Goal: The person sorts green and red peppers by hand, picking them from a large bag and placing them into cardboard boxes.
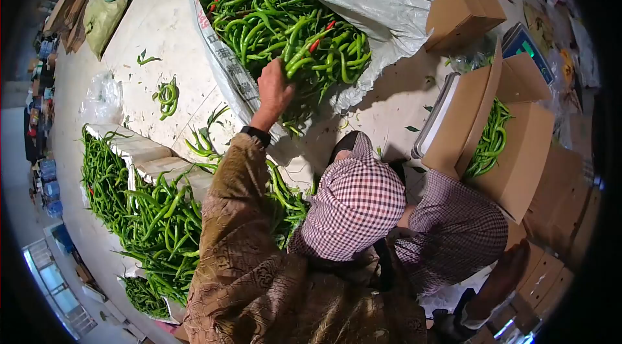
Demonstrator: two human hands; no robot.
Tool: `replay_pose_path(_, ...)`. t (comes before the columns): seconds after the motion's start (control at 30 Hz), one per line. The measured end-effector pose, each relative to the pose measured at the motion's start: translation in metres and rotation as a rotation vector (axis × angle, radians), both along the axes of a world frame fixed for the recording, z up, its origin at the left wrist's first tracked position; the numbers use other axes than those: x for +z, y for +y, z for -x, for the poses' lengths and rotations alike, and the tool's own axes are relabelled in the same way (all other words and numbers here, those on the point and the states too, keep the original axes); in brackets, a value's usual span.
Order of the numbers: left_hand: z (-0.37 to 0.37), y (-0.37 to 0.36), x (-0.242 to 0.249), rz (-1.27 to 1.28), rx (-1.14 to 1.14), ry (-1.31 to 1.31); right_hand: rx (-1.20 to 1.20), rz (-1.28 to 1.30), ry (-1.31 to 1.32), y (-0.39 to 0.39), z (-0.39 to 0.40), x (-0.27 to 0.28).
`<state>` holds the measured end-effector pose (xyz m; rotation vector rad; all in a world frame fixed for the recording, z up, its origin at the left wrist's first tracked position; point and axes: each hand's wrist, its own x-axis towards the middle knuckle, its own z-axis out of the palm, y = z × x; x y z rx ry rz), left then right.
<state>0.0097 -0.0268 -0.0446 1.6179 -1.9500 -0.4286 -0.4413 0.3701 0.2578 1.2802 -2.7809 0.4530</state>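
Note:
My left hand (275,87), with a dark band at the wrist, is closed around green chili peppers (300,59) at the near edge of a large white woven sack (382,4). The sack lies open on the floor, full of long green peppers with a few red ones among them. Loose peppers (285,198) lie beside my forearm. I cannot make out my right hand. At the lower right there is a dark brown shape (499,282) that is too dim to identify.
An open cardboard box (538,149) with green peppers inside stands at the right, near a scale display (528,52). Piled peppers (165,234) fill containers at the left. A closed box (453,4) is beside the sack. Several peppers (167,98) lie on the floor.

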Motion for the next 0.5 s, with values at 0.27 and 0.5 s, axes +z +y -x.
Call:
replay_pose_path(0.27, -0.008, 0.014, 0.111, 0.028, -0.024, 0.237, 0.238, 0.24, -0.578, 0.023, -0.055, -0.025)
replay_pose_path(0.5, -0.02, 0.024, 0.248, -0.223, -0.027, 1.244, 0.195, 0.315, -1.111, -0.061, -0.13, -0.001)
